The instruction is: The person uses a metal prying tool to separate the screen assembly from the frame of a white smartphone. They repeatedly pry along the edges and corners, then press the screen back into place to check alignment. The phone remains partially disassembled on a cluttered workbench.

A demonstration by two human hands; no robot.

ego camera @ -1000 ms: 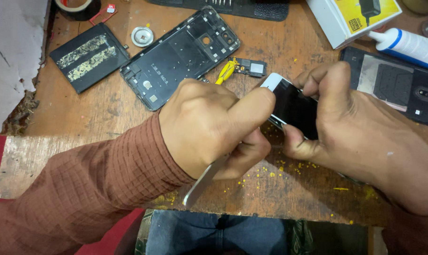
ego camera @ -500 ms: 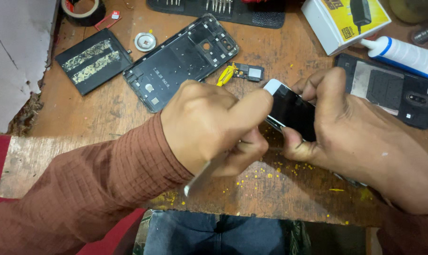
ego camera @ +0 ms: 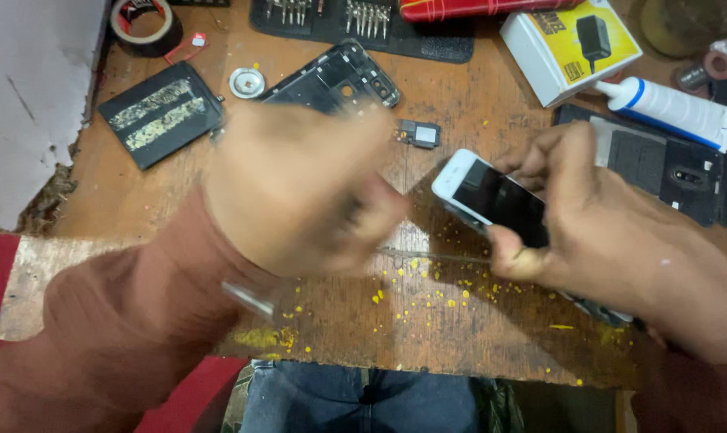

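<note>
1. Clamped between thumb and fingers of the right hand (ego camera: 620, 240), a white-edged phone (ego camera: 492, 200) sits tilted above the wooden table (ego camera: 475, 104).
2. Left hand (ego camera: 299, 188) is curled around a thin metal tool (ego camera: 251, 298) (blurred), just left of the phone.
3. Behind it lies a dark phone frame (ego camera: 339, 80).

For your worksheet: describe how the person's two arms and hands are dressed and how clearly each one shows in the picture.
Both hands are bare: no gloves, rings or watch show. The left hand is smeared by motion blur, and its arm wears a long rust-brown sleeve reaching the wrist. The right hand is sharp; a dark reddish-brown cuff shows at the picture's lower right edge. Blue jeans show below the wooden table.
</note>
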